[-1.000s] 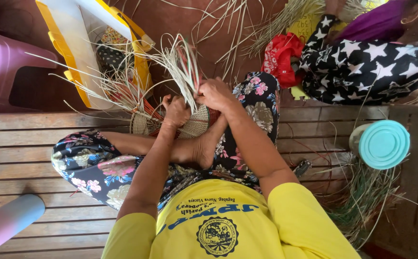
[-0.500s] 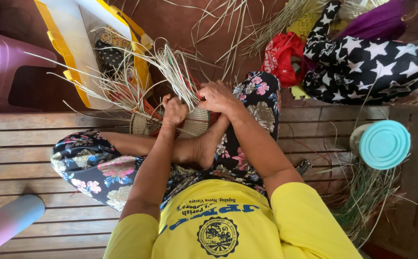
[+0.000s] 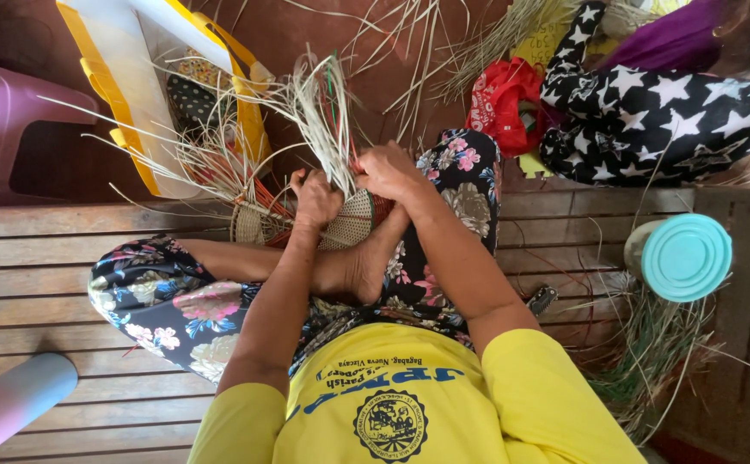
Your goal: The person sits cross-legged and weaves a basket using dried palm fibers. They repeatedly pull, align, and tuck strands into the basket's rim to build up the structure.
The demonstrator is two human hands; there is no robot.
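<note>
Both hands, stiff straw strips, woven basket

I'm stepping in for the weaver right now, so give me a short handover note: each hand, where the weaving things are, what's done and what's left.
Left hand: closed around the loose strips at the top of the woven basket.
Right hand: its grip is on the upright bundle of strips at the basket's rim.
Basket: rests on the bare foot, over the slatted wooden bench.
Done: the lower wall is woven tight.
Left: many strip ends stand unwoven above the rim.
Spare strips lie to the right, beside the teal-lidded container.
</note>
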